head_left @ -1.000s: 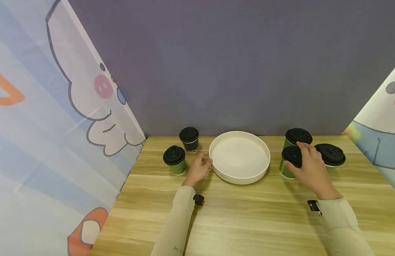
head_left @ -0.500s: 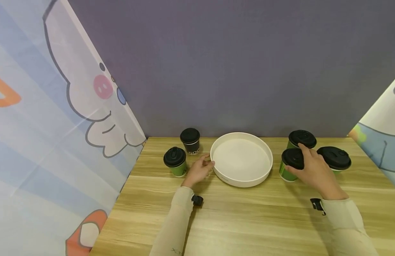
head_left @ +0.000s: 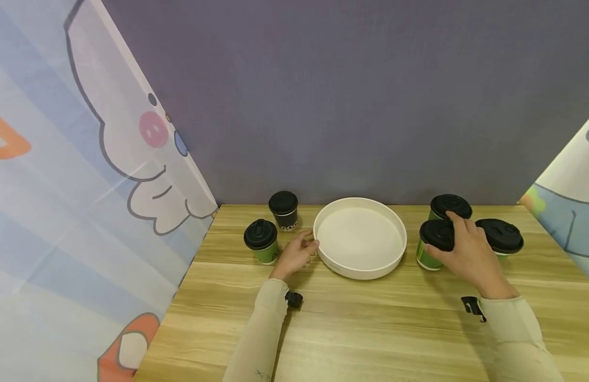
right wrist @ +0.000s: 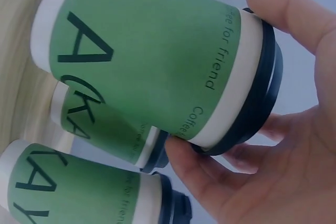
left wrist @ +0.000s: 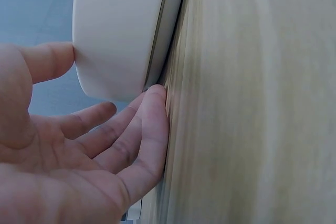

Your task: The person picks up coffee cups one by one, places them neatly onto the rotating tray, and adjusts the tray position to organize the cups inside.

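Grey wall (head_left: 351, 106) behind; printed cloth (head_left: 51, 223) along the left side. Wood-grain counter (head_left: 370, 329), its back edge meeting the wall.

Tray (head_left: 361, 239): one, white, round, shallow; near the middle of the back edge.

Left hand (head_left: 294, 257): at the tray's left side, thumb on the rim, fingers at the base, the side wall held between.

Front cup (head_left: 429, 259): green, black lid, printed "for friend"; toward the back right corner, right of the tray, apart from it.

Right hand (head_left: 473, 257): thumb and fingers curled round the front cup at its lid.

Rear cup (head_left: 450, 206): green, black lid; by the back edge, behind the front cup.

End cup (head_left: 501, 236): green, black lid; nearest the right edge, partly hidden by the right hand.

Left cup (head_left: 263, 244): green, black lid, upright; near the left edge.

Black cup (head_left: 283, 212): black lid, upright; near the back edge, between left cup and tray.
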`<state>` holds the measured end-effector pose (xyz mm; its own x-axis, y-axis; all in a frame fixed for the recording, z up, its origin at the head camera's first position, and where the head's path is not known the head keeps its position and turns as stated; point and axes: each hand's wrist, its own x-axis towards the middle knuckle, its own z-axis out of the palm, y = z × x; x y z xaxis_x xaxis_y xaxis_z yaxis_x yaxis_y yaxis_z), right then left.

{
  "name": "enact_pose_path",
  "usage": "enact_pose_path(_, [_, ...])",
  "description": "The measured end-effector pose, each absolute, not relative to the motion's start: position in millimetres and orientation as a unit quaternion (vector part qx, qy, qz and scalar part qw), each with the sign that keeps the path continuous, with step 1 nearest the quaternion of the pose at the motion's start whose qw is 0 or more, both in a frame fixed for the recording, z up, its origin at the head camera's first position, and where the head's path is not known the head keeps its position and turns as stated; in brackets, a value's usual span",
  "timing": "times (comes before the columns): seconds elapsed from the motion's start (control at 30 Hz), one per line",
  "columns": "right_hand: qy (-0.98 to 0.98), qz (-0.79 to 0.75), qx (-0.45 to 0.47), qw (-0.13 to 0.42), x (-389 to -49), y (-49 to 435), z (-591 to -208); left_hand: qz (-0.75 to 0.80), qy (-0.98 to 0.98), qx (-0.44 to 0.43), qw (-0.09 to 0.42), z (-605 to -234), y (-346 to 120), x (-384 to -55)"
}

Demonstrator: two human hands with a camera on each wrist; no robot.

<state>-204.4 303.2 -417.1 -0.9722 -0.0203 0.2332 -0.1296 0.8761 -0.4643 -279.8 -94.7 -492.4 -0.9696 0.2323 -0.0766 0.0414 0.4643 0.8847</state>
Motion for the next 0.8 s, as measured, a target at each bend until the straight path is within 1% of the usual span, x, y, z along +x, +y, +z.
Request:
enact_pose_path(0.3, [-0.949,0.267,0.05,0.16,-201.6,289.2,-399.6,0.512,0.85,0.082,0.096,-491.6,-92.9,-279.5])
enact_pose_path(0.5, [-0.937,0.282,0.071,0.192,-205.6,272.3,-388.6,0.514,0.848,0.084,0.095,-487.9,-92.2,-278.9])
enact_pose_path(0.8, [-0.924,0.303,0.103,0.211,-213.1,244.9,-385.3,0.51,0.852,0.08,0.089,-489.1,-92.4,-278.2])
